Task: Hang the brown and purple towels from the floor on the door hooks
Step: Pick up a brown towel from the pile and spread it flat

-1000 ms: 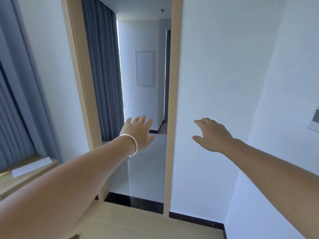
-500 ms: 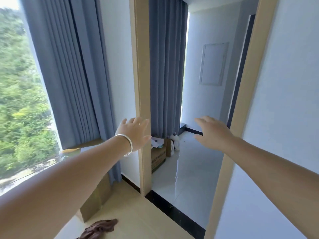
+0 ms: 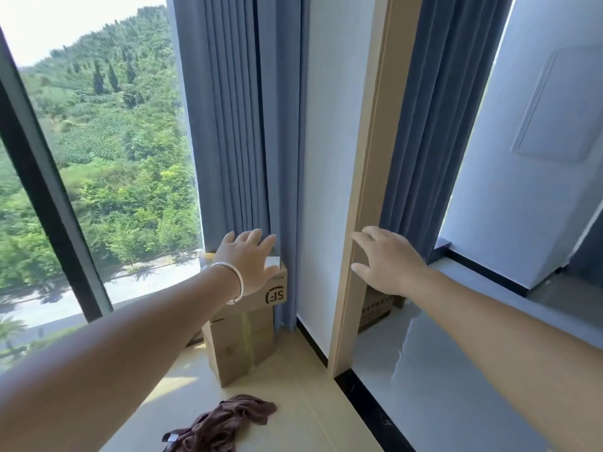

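at the left of the view, a large window point(image 3: 81, 158) now fills the frame where a second ago only curtain and white wall showed; the view has swung left and tipped downward. the left hand point(image 3: 249, 261), wearing a silver bangle point(image 3: 236, 283), is held forward with fingers spread and relaxed, gripping nothing, in front of a stack of cardboard boxes point(image 3: 243, 334) beside the blue curtain point(image 3: 235, 125). below it, the brown towel point(image 3: 222, 425) has come fully into view on the pale floor point(image 3: 293, 402), having shown only as an edge half a second ago. it lies crumpled in a loose heap with a small white tag at its left end, well apart from both hands. the purple towel is not visible. right of the door frame point(image 3: 362, 207), the right hand point(image 3: 390, 262) is likewise spread and empty. judgement: the search step is done for one towel; a reach downward for it comes next, and no hooks are in sight.
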{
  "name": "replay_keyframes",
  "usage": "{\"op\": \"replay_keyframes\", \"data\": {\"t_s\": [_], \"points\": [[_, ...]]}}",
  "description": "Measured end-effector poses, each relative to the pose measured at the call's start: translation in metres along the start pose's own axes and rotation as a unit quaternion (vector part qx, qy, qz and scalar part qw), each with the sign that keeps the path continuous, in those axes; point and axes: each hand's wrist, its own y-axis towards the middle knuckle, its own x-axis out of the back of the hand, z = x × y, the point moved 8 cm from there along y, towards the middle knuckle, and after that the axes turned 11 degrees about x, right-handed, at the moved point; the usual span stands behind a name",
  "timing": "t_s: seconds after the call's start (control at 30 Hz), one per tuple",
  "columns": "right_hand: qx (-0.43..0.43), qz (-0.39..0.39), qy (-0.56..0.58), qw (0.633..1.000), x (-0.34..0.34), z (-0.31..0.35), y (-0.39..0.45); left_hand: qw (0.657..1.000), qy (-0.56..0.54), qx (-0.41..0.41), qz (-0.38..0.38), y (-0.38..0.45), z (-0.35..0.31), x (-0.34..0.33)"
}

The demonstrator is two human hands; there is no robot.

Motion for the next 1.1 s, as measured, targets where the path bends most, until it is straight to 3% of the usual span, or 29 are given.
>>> {"op": "replay_keyframes", "data": {"t_s": [0.37,0.77,0.87,1.1], "points": [[0.12,0.01,0.039,0.992,-0.071,0.063,0.236,0.995,0.012,0.094,0.043,0.123,0.146,-0.105],[0.233,0.119,0.111,0.959,-0.265,0.157,0.352,0.96,0.004,0.217,0.175,0.101,0.238,-0.292],[0.28,0.17,0.122,0.937,-0.334,0.186,0.366,0.939,0.003,0.255,0.229,0.077,0.253,-0.354],[0.384,0.273,0.119,0.874,-0.503,0.24,0.366,0.854,-0.045,0.375,0.358,-0.006,0.249,-0.504]]}}
